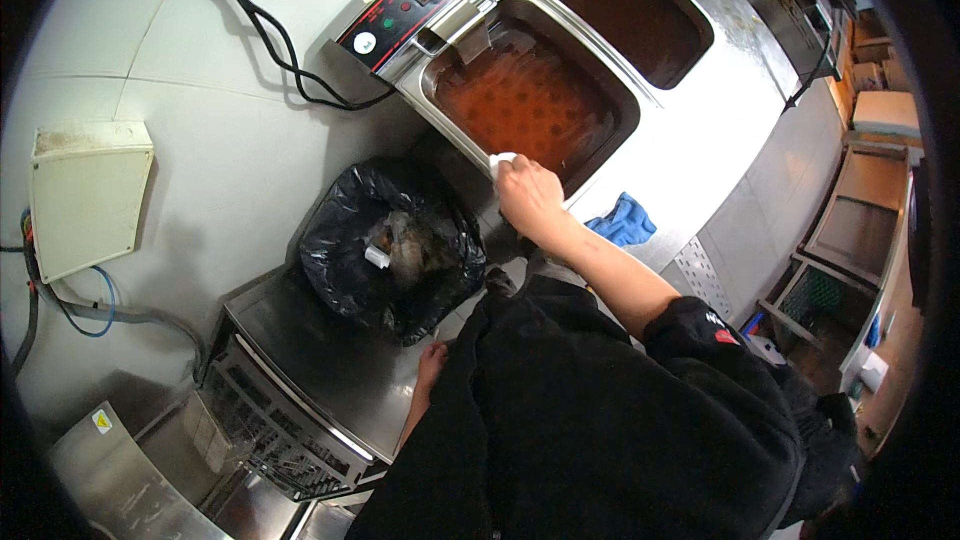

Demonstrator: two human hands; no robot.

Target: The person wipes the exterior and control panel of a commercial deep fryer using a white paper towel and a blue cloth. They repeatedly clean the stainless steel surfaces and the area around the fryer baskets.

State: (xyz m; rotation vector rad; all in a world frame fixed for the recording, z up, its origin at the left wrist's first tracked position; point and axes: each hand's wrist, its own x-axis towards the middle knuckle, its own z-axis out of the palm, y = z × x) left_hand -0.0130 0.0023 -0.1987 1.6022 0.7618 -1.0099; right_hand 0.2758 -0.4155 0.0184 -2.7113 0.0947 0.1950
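My right hand (527,191) is closed on a folded white paper or cloth (501,163) at the near edge of a steel double fryer (679,142). Beside it, the nearer well (525,90) holds reddish-brown liquid; the farther well (637,15) is darker. A crumpled blue cloth (624,222) lies on the fryer's steel top, just right of my forearm. My left hand (431,361) is low, by the bin's near rim and partly hidden by my black clothing; whether it holds anything is unclear. The bin, lined with a black bag (337,270), contains a white rolled piece (377,256) and other waste.
A steel dishwasher-like unit (322,360) with a rack stands below the bin. The fryer's control panel (412,0) has a knob and switch, with black cables (262,15) on the tiled wall. A pale wall box (91,202) is at left; steel shelving (855,217) stands at right.
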